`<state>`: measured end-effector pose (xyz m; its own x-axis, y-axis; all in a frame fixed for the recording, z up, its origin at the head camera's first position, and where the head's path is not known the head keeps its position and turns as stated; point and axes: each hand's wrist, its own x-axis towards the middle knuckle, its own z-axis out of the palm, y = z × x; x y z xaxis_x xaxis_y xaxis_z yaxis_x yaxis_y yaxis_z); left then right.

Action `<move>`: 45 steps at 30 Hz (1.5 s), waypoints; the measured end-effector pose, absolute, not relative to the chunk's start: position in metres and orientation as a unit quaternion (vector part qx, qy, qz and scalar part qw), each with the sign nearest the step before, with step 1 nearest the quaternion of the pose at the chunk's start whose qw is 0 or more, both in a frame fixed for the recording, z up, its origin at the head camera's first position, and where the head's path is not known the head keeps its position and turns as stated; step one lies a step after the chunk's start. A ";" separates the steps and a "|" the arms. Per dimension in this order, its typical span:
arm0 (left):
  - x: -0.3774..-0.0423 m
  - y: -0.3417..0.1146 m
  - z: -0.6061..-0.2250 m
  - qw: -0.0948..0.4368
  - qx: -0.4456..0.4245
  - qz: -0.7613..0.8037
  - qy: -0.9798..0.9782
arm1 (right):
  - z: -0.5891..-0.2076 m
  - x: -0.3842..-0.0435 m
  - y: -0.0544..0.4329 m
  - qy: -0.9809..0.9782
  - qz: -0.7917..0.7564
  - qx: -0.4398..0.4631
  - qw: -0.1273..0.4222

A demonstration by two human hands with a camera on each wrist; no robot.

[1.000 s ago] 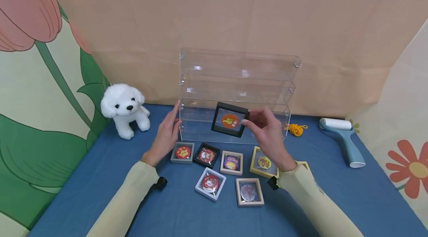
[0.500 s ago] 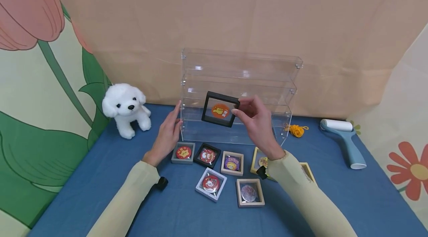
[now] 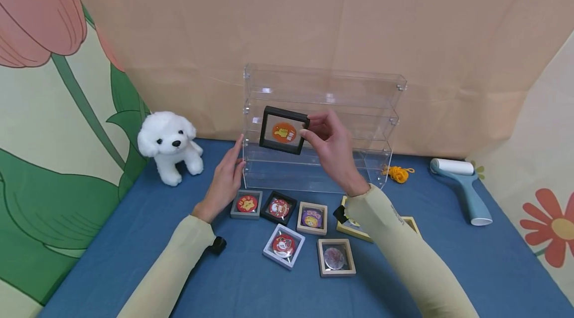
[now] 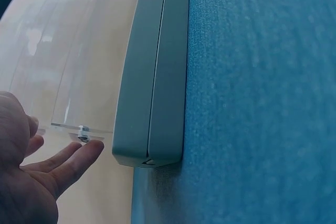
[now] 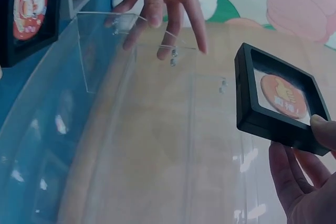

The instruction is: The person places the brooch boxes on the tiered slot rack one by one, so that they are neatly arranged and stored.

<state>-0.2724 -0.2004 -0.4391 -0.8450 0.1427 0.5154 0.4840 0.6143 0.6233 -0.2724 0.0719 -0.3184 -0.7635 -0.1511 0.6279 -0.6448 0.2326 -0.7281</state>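
Observation:
My right hand (image 3: 331, 146) pinches the right edge of a black display frame (image 3: 284, 130), which holds an orange round badge with a yellow thumbs-up. The frame is raised in front of a clear acrylic tiered shelf (image 3: 323, 176), slightly tilted. In the right wrist view, the thumb lies on the front of the frame and the fingers are behind it. My left hand (image 3: 225, 178) has its fingers extended against the shelf's left side; the left wrist view shows fingertips by a metal screw (image 4: 83, 134). Close to that hand lies a grey framed badge (image 3: 246, 204).
In front of the shelf lie a second black frame (image 3: 278, 207), a white frame (image 3: 284, 246), wooden-coloured frames (image 3: 336, 272) and yellow frames (image 3: 354, 231), partly under my right sleeve. A white plush dog (image 3: 167, 146) sits left; orange yarn (image 3: 399, 174) and a lint roller (image 3: 466, 191) lie right.
My right hand has carried the black frame with the thumbs-up badge up and to the left across the front of the shelf. My left hand stays at the shelf's left side.

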 end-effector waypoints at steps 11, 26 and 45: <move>-0.273 -0.203 -0.440 0.220 -0.181 -0.404 -0.869 | -0.300 -0.289 0.050 -0.751 0.548 0.283 0.235; -0.272 -0.203 -0.440 0.227 -0.188 -0.397 -0.869 | -0.275 -0.312 0.031 -0.750 0.546 0.279 0.248; -0.273 -0.199 -0.439 0.223 -0.189 -0.405 -0.866 | -0.259 -0.334 0.025 -0.760 0.539 0.264 0.250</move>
<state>-0.2728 -0.1992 -0.4393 -0.8295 0.1462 0.5390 0.5074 0.6004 0.6181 -0.3344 0.0255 -0.2591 -0.7356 -0.1315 0.6646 -0.6708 0.2786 -0.6873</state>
